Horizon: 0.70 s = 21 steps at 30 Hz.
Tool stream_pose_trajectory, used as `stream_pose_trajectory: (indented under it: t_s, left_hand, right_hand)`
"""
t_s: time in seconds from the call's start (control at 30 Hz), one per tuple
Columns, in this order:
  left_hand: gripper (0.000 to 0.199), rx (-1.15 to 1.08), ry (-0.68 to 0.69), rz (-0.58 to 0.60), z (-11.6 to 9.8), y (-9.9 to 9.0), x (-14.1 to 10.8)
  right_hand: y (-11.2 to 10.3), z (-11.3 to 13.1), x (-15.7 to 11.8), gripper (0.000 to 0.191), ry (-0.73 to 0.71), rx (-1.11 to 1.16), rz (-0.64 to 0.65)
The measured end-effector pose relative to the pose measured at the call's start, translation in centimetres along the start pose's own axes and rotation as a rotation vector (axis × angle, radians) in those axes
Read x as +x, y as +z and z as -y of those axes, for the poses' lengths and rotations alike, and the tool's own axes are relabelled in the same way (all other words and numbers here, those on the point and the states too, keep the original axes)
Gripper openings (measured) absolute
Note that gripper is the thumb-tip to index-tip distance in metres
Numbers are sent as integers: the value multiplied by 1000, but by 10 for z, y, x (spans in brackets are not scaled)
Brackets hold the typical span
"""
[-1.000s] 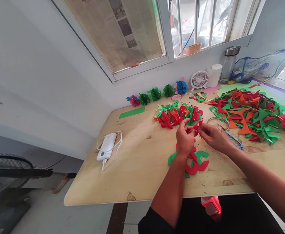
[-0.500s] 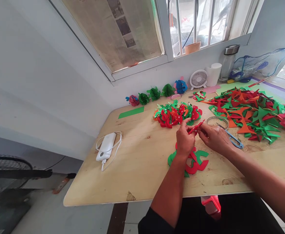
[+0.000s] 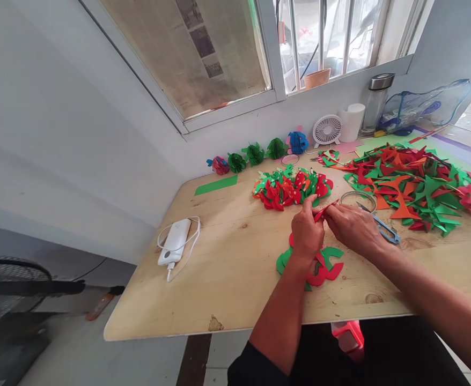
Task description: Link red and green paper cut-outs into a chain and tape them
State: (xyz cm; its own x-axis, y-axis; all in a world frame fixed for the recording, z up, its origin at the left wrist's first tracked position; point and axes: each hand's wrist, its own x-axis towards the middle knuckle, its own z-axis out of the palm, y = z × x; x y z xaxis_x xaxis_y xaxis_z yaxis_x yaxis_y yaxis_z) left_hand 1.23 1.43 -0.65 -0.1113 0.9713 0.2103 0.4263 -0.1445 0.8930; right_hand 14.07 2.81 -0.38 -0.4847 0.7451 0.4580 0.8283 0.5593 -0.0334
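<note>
Between my two hands is a small piece of red paper (image 3: 321, 213), folded and partly covered by the fingers. My left hand (image 3: 307, 230) pinches its left side, with the thumb raised. The fingers of my right hand (image 3: 350, 225) are closed on its right end. Under my left wrist lie cut red and green paper shapes (image 3: 327, 273). Just beyond the hands is a heap of red, green and orange paper pieces with white dots (image 3: 278, 193). Blue-handled scissors (image 3: 388, 233) lie beside my right hand, close to a roll of tape (image 3: 358, 200).
Paper scraps (image 3: 416, 185) are piled at the right. Along the wall stand folded paper figures (image 3: 255, 154), a small white fan (image 3: 327, 130) and a glass bottle (image 3: 374, 107). A white power bank (image 3: 178, 241) with its cable and a green strip (image 3: 216, 185) lie at the left.
My right hand has moved slightly left, closer to my left hand, and covers more of the red paper. The view has shifted a little.
</note>
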Motion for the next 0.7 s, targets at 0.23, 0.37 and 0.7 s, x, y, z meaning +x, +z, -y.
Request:
stream_pose_trajectory:
  t_s: [0.23, 0.37, 0.7]
  left_hand:
    - [51, 11, -7, 1, -1, -1, 0]
    - [56, -84, -18, 25, 3, -1, 1]
    - [57, -82, 3, 24, 6, -1, 3]
  right_hand:
    - [-1, 1, 0, 24, -37, -23, 6]
    - [-2, 1, 1, 24, -8, -12, -13]
    - [0, 2, 1, 26, 2, -15, -22]
